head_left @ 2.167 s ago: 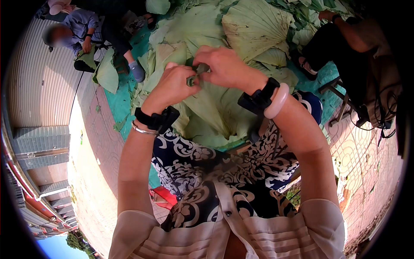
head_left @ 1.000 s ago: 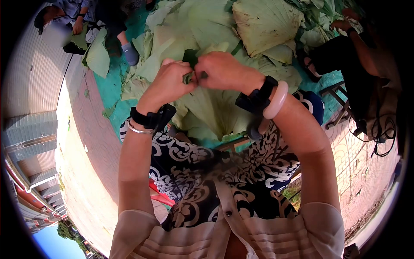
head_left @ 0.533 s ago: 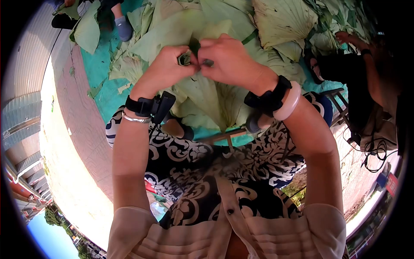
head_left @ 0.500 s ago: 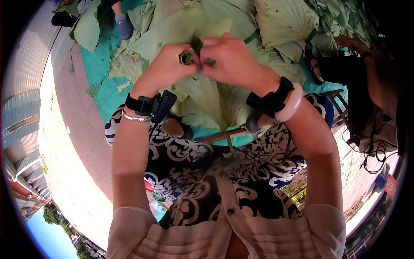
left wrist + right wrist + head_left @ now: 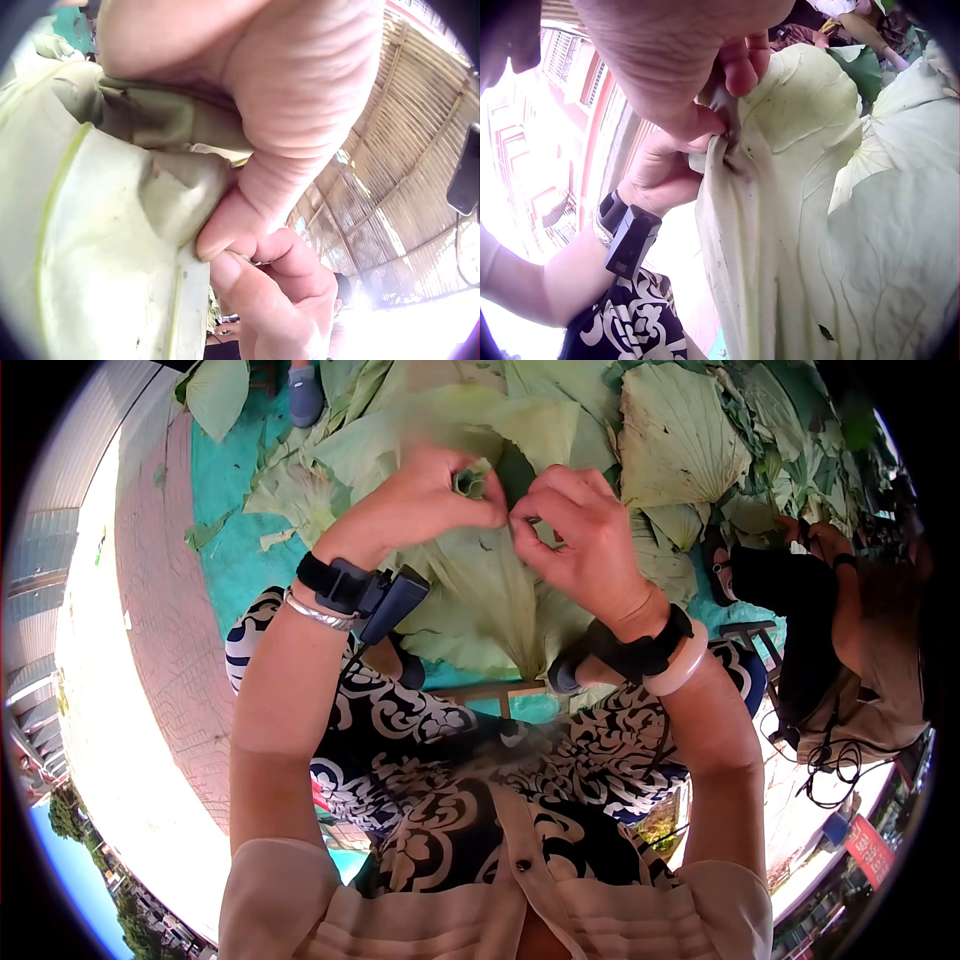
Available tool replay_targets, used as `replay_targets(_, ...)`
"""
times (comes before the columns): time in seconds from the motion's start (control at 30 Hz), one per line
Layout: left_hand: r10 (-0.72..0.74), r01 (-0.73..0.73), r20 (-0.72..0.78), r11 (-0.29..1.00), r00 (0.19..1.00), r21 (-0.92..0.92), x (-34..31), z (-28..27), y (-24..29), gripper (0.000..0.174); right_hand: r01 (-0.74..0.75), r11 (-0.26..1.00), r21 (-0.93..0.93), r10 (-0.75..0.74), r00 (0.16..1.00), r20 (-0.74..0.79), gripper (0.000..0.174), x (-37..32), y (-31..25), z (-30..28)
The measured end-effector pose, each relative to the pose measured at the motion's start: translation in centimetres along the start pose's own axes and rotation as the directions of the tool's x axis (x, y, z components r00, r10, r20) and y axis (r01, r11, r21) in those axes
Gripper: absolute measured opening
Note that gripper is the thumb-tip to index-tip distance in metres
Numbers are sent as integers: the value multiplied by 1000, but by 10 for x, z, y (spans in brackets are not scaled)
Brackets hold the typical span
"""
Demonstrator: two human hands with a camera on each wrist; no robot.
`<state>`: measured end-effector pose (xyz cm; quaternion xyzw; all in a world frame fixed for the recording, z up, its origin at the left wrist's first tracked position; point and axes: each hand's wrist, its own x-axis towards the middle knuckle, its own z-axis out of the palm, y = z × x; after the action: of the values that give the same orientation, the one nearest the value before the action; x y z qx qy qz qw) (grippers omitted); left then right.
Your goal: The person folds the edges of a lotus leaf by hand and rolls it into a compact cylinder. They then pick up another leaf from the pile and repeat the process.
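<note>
A large pale green leaf (image 5: 485, 595) hangs from both hands above the knees. In the head view the left hand (image 5: 425, 500) is curled round a rolled, folded part of the leaf (image 5: 468, 482). Just to its right, the right hand (image 5: 590, 540) pinches the leaf's edge between thumb and forefinger, the fingertips of both hands nearly touching. The left wrist view shows the left thumb against the right hand's fingertips (image 5: 244, 274) at the leaf's edge. Gathered folds (image 5: 739, 180) run down from the fingers in the right wrist view.
More big leaves (image 5: 680, 440) lie heaped ahead on a teal sheet (image 5: 228, 575). At the right sits another person beside a brown bag (image 5: 865, 710) with black cords. A blue-grey shoe (image 5: 305, 398) is at the upper left, and a wooden stool (image 5: 500, 690) shows between the knees.
The hands have shifted slightly right in the head view. The right hand has turned and its wrist has dropped lower, while the left still grips the rolled leaf. The view has moved too.
</note>
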<state>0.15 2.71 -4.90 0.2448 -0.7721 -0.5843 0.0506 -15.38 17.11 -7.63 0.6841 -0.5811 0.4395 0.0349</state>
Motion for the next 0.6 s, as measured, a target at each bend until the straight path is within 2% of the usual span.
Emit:
replay_targets(0.1,-6,6,4,995,1000,-97,0,2,3,10,-6,1000,-19,6,1000,-18,16,-2,0,1)
replay_targets(0.2,-21,9,-52,974,998,-227,-1,7,8,9,-26,999,-31,25,1000,-14,19,-5,2,1)
replay_targets(0.3,-30,26,-10,953,1000,-301,-1,6,4,9,-45,998,-42,44,999,-27,20,-6,2,4)
replay_targets(0.5,20,-26,-37,985,999,-172,-1,1,3,14,-145,989,-9,145,989,38,20,-6,3,5)
replay_targets(0.6,-50,50,-18,999,999,-11,2,0,-11,17,-172,985,30,168,981,96,19,-7,2,6)
